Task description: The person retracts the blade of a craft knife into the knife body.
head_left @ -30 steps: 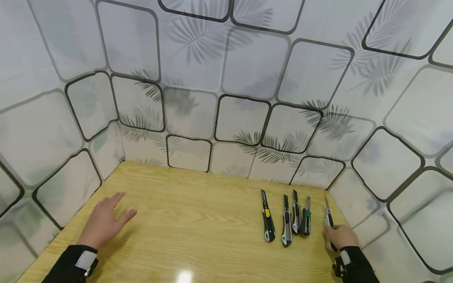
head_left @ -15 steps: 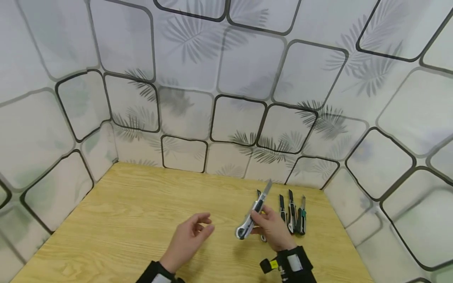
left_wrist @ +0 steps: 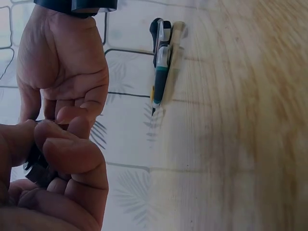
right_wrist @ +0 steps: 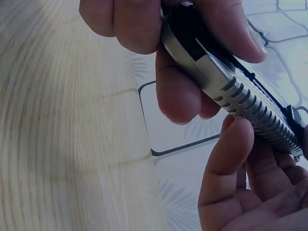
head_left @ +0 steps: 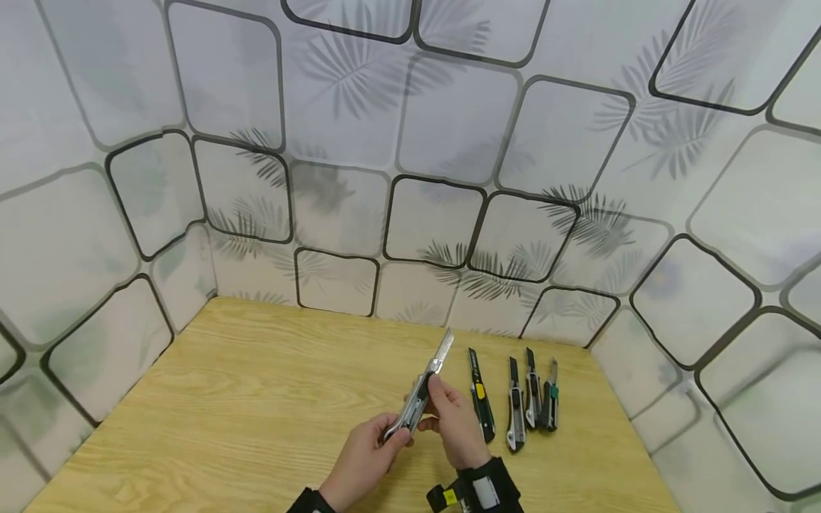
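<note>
A silver-and-black snap-off utility knife [head_left: 415,403] is held above the table, tilted, its blade extended and pointing up and away. Its butt end is pinched by my left hand [head_left: 362,456]. My right hand [head_left: 459,432] grips the handle farther up, thumb on the black slider side. In the right wrist view the slotted metal handle [right_wrist: 250,108] runs between my left hand [right_wrist: 134,24] at the top and my right hand [right_wrist: 250,197] below. Curled fingers hide most of the knife in the left wrist view.
Right of my hands, a black knife with a yellow slider [head_left: 481,400], two grey-and-black knives [head_left: 516,413] [head_left: 533,399] and a green-accented knife [head_left: 549,406] lie on the wooden table [head_left: 256,385]. Patterned curtain-like walls [head_left: 340,214] border the table behind and at both sides.
My right hand has brought the knife up from the table's right side to the middle. My left hand has moved right from the table's left side and now holds the butt end.
</note>
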Demonstrator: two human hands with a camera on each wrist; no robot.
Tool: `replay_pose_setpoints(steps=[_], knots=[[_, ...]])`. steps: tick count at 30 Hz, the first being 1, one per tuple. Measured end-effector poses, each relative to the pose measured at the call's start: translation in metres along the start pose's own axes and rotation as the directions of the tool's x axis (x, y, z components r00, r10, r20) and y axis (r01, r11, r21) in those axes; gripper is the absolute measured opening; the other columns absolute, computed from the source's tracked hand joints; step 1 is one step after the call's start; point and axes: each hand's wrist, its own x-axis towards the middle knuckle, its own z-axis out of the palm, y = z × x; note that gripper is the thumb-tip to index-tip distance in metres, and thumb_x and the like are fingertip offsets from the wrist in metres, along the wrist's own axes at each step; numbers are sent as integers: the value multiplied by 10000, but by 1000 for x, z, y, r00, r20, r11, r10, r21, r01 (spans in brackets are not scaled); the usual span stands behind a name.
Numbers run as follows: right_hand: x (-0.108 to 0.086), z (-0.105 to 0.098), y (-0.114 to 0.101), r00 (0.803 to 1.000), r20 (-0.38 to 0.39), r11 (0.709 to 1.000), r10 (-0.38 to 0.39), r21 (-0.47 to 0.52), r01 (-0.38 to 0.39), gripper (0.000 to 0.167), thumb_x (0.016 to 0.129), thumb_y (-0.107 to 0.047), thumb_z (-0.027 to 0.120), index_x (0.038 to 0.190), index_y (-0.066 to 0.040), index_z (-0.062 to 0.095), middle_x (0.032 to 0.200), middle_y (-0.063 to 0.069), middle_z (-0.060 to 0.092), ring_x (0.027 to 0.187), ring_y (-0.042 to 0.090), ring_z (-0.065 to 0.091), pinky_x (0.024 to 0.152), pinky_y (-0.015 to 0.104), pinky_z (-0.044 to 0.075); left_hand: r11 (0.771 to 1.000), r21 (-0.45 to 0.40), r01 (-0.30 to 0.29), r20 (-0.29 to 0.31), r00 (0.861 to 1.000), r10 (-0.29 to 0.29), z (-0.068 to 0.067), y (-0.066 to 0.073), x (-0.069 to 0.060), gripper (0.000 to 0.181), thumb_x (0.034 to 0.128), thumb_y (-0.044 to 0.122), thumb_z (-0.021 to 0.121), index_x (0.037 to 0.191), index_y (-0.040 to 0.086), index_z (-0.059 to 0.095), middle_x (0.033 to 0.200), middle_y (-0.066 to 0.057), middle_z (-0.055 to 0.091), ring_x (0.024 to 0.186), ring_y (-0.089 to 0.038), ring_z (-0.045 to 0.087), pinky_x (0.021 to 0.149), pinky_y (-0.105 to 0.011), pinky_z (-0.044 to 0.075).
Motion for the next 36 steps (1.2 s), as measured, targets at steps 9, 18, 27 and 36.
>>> replay_pose_setpoints(steps=[9,18,27,36], knots=[[0,0,1,999,-47,1000,25,-4,-26,591,1060,-595,578,1229,-52,739,1035,40,813,842,119,709,717,290,556,1000,11,10,35,999,-10,3,-1,0,216,1056,215,691,1134,21,746,802,36,538,629,-48,440,540,-197,370],[-1,4,4,998,-50,999,36,-8,-36,442,1066,-462,648,1197,-60,779,1012,11,811,848,105,688,707,264,534,999,33,13,18,1000,-13,4,-1,-3,229,1051,198,693,1138,-5,751,799,36,548,646,-49,453,571,-195,386],[-2,6,4,999,0,999,36,-28,-36,429,1062,-382,680,1295,-25,733,1084,38,803,897,107,691,727,267,542,999,31,22,-8,1000,-22,4,-1,-4,233,1055,183,680,1119,-30,751,868,-39,684,605,-35,440,542,-184,382],[-4,7,3,999,28,996,16,-91,-13,400,1057,-306,698,1334,-18,712,1220,152,783,923,121,649,753,281,540,995,-67,72,-6,997,-72,5,-2,-4,231,1054,143,668,1157,-54,732,797,3,633,590,-72,502,514,-192,425]])
